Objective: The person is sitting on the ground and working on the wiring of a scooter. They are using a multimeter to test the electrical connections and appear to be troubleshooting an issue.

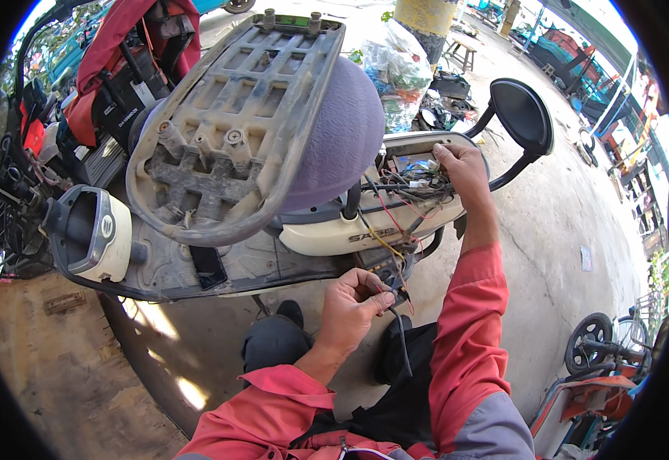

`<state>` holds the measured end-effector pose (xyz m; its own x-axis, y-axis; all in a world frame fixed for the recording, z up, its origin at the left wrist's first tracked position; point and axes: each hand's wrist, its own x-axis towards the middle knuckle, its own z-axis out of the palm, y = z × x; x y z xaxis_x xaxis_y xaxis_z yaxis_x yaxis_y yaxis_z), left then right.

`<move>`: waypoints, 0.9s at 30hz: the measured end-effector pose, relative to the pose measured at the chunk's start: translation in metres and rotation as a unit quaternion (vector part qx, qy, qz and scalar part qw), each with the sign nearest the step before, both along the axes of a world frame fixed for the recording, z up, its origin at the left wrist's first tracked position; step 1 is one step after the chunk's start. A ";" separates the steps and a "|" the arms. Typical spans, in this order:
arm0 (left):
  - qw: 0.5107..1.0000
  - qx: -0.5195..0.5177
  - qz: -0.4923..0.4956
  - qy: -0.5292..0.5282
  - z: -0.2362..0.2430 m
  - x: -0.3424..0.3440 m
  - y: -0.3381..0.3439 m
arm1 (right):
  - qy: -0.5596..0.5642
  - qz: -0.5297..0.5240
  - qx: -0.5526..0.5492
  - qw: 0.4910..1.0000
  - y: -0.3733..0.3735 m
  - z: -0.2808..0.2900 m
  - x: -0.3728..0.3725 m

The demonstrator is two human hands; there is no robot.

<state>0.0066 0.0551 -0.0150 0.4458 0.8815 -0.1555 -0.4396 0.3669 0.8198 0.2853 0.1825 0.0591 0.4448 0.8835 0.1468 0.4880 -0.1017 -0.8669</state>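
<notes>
1. Broadly, a cream-bodied scooter (311,236) is standing crosswise in front of the person's legs.
2. Its purple-covered seat (273,134) is tilting up, showing a dusty ribbed underside.
3. An open compartment (411,139) is sitting to the right of that seat.
4. Just beyond, a black rear-view mirror (522,115) is jutting out.
5. A tangled wiring bundle (417,182) is filling the compartment.
6. The right hand (465,172) is resting there, fingers curled, thumb and forefinger nearly meeting; what they are gripping cannot be told.
7. The left hand (350,309), lower and nearer, is pinching a dark cable (404,337), whose lower end is hanging.
8. Thin red wires (385,205) are trailing below the bundle.
</notes>
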 end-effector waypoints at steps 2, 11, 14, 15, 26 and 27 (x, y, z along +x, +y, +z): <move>1.000 -0.002 0.003 0.001 0.001 0.000 0.000 | -0.030 -0.019 -0.003 0.999 0.003 -0.001 -0.003; 1.000 -0.009 0.008 -0.003 0.004 -0.004 0.000 | -0.102 0.033 -0.018 0.994 0.019 -0.017 0.009; 1.000 0.000 0.008 0.003 0.004 -0.006 0.000 | -0.107 0.074 -0.027 0.991 0.022 -0.019 0.015; 1.000 0.000 0.009 0.002 0.004 -0.007 0.000 | -0.116 0.086 -0.035 0.989 0.022 -0.017 0.015; 1.000 0.006 0.003 -0.002 0.001 -0.009 0.001 | -0.186 0.110 -0.162 0.963 0.037 -0.016 0.017; 1.000 0.005 0.004 -0.004 0.001 -0.009 0.002 | -0.188 0.113 -0.161 0.962 0.036 -0.015 0.016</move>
